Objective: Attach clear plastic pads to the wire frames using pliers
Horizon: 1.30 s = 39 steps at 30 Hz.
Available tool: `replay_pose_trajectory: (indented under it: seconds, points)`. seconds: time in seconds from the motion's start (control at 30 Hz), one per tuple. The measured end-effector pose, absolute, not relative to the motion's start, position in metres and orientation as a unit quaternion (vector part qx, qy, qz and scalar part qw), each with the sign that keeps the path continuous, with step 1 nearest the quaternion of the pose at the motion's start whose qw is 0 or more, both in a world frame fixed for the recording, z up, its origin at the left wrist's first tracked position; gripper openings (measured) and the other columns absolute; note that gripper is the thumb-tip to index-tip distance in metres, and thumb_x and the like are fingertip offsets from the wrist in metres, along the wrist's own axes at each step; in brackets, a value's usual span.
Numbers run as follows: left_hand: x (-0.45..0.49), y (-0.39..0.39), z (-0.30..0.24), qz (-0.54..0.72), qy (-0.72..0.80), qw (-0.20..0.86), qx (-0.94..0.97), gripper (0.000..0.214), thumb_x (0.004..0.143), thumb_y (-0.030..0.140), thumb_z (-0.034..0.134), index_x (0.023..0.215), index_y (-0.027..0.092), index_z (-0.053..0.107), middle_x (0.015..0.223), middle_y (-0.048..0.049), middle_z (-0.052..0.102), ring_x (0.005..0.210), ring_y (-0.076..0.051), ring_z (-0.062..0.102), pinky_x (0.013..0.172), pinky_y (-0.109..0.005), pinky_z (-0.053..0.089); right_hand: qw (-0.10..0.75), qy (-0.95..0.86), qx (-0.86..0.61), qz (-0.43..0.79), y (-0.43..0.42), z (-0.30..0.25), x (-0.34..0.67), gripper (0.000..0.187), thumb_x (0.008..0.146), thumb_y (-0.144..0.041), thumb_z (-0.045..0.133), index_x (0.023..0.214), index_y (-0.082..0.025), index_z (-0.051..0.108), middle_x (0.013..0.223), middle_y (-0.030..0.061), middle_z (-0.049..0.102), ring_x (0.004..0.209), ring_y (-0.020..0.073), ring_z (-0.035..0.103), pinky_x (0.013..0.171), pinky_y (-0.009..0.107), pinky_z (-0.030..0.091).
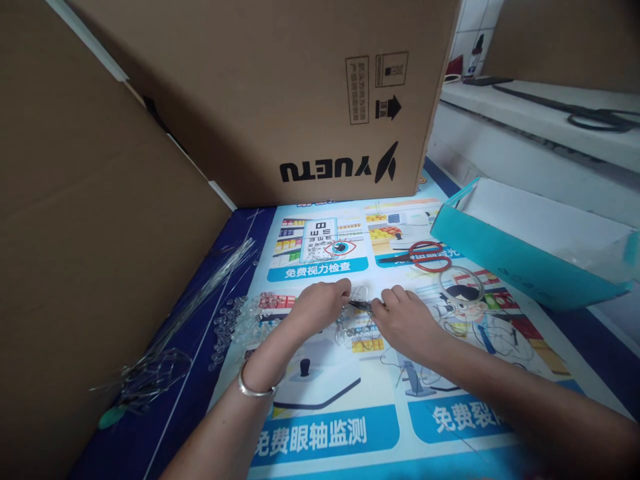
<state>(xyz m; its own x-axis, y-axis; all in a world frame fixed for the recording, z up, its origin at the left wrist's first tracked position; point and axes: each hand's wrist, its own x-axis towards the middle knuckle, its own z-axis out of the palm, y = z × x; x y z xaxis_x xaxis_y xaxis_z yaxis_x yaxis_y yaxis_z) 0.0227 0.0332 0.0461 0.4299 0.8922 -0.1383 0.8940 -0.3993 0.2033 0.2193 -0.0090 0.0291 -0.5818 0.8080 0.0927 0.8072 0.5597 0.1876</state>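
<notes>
My left hand (325,303), with a silver bangle on the wrist, is closed in a pinch over the middle of the printed mat. Facing it, my right hand (407,323) is closed too, thumb and fingers pressed together. A short dark bunch of thin wire (359,305) runs between the two sets of fingertips. Just below hangs or lies a loose tangle of wire with clear beads (353,330); I cannot tell which. Left of my left hand, a pile of clear beads (237,327) is spread on the mat.
Red-handled scissors (430,257) and a coil of pale wire (463,283) lie beyond my right hand. A teal box (520,257) stands at right. Long wires (210,287) lie at left, beside cardboard (100,200). A cardboard box (280,100) rises behind. Black scissors (595,119) rest on a ledge.
</notes>
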Motion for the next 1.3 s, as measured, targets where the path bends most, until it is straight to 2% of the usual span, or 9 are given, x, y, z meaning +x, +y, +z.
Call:
replay_pose_trajectory:
  seconds: [0.3,0.47,0.77,0.93,1.03,1.23,1.3]
  points:
    - [0.029,0.030,0.045,-0.034,0.530,0.062,0.845,0.015,0.086,0.028,0.037,0.090,0.022,0.050,0.072,-0.0027,0.063,0.062,-0.017,0.056,0.052,-0.025,0.025,0.002,0.890,0.438,0.128,-0.009,0.030,0.217,0.020,0.083,-0.011,0.039,0.098,-0.013,0.053,0.089,0.0100,0.050,0.084,0.0236,0.043,0.063,0.033,0.033]
    - [0.034,0.026,0.043,-0.032,0.528,0.036,0.848,0.017,0.087,0.023,0.034,0.087,0.020,0.050,0.075,-0.0051,0.063,0.065,-0.017,0.056,0.055,-0.025,0.030,0.010,0.892,0.430,0.137,-0.012,0.031,0.215,0.024,0.079,-0.007,0.041,0.101,-0.011,0.052,0.089,0.0104,0.050,0.084,0.0233,0.043,0.064,0.034,0.035]
    - [0.025,0.042,0.027,0.043,0.588,0.151,0.793,0.011,0.084,0.026,0.041,0.083,0.021,0.050,0.071,-0.0009,0.062,0.066,-0.015,0.056,0.056,-0.022,0.033,0.016,0.891,0.434,0.131,-0.014,0.034,0.213,0.025,0.078,-0.005,0.042,0.100,-0.011,0.052,0.089,0.0107,0.051,0.083,0.0233,0.043,0.062,0.034,0.036]
    - [0.038,0.026,0.033,0.007,0.549,0.032,0.835,0.013,0.083,0.021,0.038,0.088,0.019,0.050,0.074,-0.0047,0.062,0.064,-0.018,0.057,0.055,-0.025,0.031,0.019,0.893,0.431,0.125,-0.015,0.033,0.214,0.027,0.078,-0.006,0.043,0.103,-0.011,0.052,0.089,0.0109,0.051,0.084,0.0236,0.044,0.063,0.034,0.037]
    - [0.041,0.021,0.035,-0.010,0.519,0.003,0.855,0.013,0.082,0.017,0.038,0.088,0.019,0.050,0.077,-0.0060,0.062,0.067,-0.020,0.057,0.056,-0.026,0.031,0.015,0.893,0.431,0.126,-0.014,0.031,0.216,0.026,0.079,-0.007,0.042,0.103,-0.010,0.052,0.090,0.0110,0.050,0.084,0.0238,0.043,0.062,0.034,0.037]
    - [0.030,0.034,0.030,0.014,0.584,0.080,0.808,0.012,0.086,0.024,0.037,0.087,0.021,0.049,0.071,-0.0021,0.062,0.065,-0.017,0.057,0.054,-0.023,0.032,0.012,0.891,0.435,0.130,-0.013,0.028,0.214,0.026,0.077,-0.005,0.043,0.100,-0.010,0.052,0.088,0.0102,0.050,0.082,0.0239,0.043,0.060,0.033,0.037]
    - [0.032,0.032,0.030,0.021,0.567,0.065,0.821,0.013,0.086,0.023,0.036,0.087,0.021,0.048,0.071,-0.0021,0.061,0.064,-0.017,0.057,0.054,-0.024,0.032,0.011,0.891,0.435,0.130,-0.013,0.028,0.214,0.026,0.077,-0.006,0.042,0.100,-0.010,0.052,0.088,0.0104,0.050,0.083,0.0240,0.043,0.060,0.034,0.037]
